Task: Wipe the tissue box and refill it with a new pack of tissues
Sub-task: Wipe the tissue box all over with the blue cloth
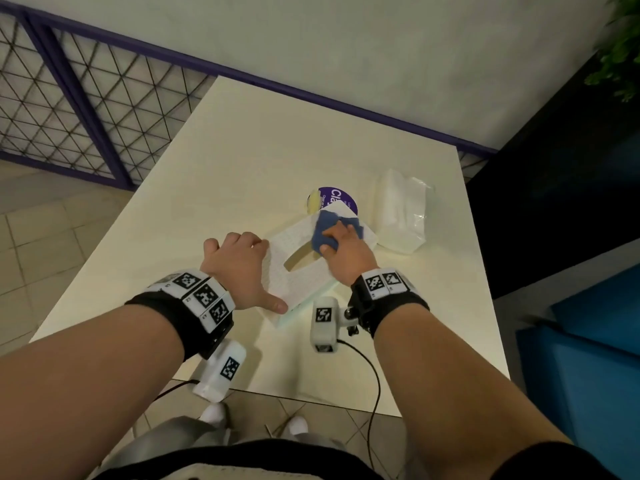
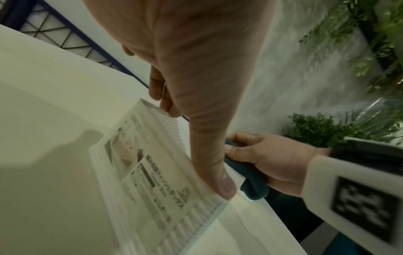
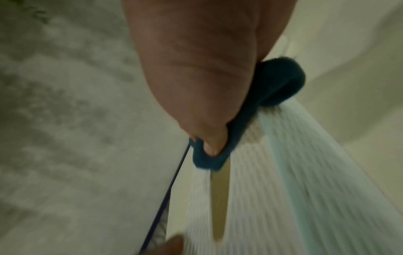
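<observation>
A white ribbed tissue box [image 1: 298, 275] with an oval slot lies on the cream table [image 1: 242, 174]. My left hand [image 1: 242, 268] grips its near-left side, thumb [image 2: 220, 182] on the near corner and fingers curled over the far end. The box's printed side [image 2: 148, 181] faces the left wrist camera. My right hand [image 1: 346, 247] holds a blue cloth [image 1: 329, 233] pressed on the box top by the slot [image 3: 220, 198]. The cloth [image 3: 240, 134] wraps around my thumb. A new tissue pack [image 1: 401, 213] in clear plastic lies to the right of the box.
A purple round sticker [image 1: 337, 199] with a yellowish object [image 1: 313, 202] sits just behind the box. A purple-framed mesh railing [image 1: 86, 109] stands at left. Blue seats [image 1: 588, 358] and a dark panel with green plants [image 1: 620, 46] are at right.
</observation>
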{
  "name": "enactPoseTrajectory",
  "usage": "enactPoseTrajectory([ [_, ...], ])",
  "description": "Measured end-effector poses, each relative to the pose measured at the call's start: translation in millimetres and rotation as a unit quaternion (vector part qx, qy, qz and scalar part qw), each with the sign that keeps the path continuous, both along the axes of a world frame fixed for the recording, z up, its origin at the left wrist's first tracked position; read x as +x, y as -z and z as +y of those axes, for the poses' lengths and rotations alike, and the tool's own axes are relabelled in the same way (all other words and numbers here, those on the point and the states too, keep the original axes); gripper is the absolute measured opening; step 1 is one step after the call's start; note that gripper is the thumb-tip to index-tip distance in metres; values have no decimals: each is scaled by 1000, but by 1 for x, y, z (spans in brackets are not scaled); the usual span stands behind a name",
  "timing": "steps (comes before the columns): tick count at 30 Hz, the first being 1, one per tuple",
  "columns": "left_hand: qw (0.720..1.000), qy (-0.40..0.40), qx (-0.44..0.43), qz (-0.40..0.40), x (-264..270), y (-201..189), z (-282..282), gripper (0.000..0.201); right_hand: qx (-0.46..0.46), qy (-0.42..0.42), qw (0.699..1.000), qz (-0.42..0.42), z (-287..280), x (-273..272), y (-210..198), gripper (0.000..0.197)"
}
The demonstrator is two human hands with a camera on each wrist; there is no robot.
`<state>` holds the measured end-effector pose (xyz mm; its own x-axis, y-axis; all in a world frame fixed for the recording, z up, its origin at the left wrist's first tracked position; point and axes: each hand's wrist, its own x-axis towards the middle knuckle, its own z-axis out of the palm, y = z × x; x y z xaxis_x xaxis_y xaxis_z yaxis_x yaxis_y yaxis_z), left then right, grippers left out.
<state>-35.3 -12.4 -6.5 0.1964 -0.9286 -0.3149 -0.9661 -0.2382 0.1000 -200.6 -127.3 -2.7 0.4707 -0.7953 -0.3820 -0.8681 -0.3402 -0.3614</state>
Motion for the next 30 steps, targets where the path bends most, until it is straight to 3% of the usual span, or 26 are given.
enactPoseTrajectory([
  [6,999,25,10,-26,-3,-1,-8,102,46,-190,977,-79,62,17,-4,36],
  [13,998,36,22,-41,0,1,-5,110,-4,-96,995,-25,33,3,-5,51],
  [17,997,49,34,-44,-2,-3,-7,99,29,-180,979,-85,69,11,2,46],
  [19,996,57,48,-45,-2,-6,-8,99,34,-184,979,-81,61,0,5,44],
  [24,993,71,66,-62,-4,-9,-12,106,-65,-27,997,27,-1,-36,14,52],
  [26,992,73,69,-70,-5,-10,-13,107,-63,-2,998,21,6,-31,17,52],
  [30,990,75,73,-90,-10,-13,-16,101,-39,-92,992,-75,65,-13,25,46],
])
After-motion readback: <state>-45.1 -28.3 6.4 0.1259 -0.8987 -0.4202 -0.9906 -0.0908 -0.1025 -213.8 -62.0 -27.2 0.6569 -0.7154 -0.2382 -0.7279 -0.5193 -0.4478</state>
